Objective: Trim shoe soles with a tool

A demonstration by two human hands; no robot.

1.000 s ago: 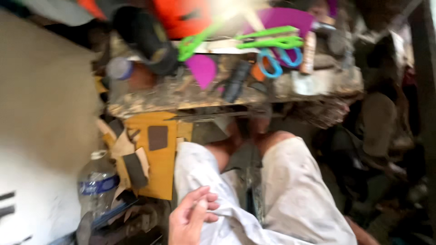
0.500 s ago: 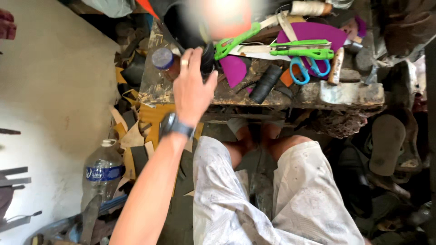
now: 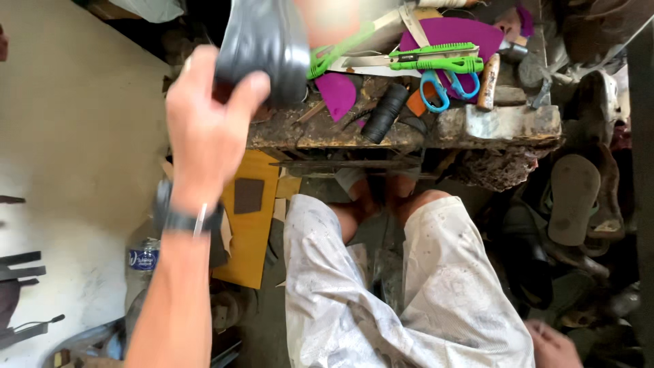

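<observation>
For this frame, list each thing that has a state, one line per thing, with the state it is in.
Left hand: raised, gripping the black shoe.
Black shoe: held up off the workbench.
Right hand: low by the knee, only partly in view, grip unclear.
Blue-handled scissors: lying on the workbench.
Water bottle: standing on the floor.

L arm reaches up and fwd from the lower frame edge, forearm bare, dark watch (image 3: 178, 217) strapped at the wrist. Left hand (image 3: 204, 129) is raised w/ its back toward the camera, thumb and fingers closed round a dark grey object (image 3: 262, 48), gripping its lower end. Right hand (image 3: 553, 344) sits low, well apart from the watch, at the far lower-right by the R thigh; only partly in frame, grip can't be told. Both knees bent, legs apart.
</observation>
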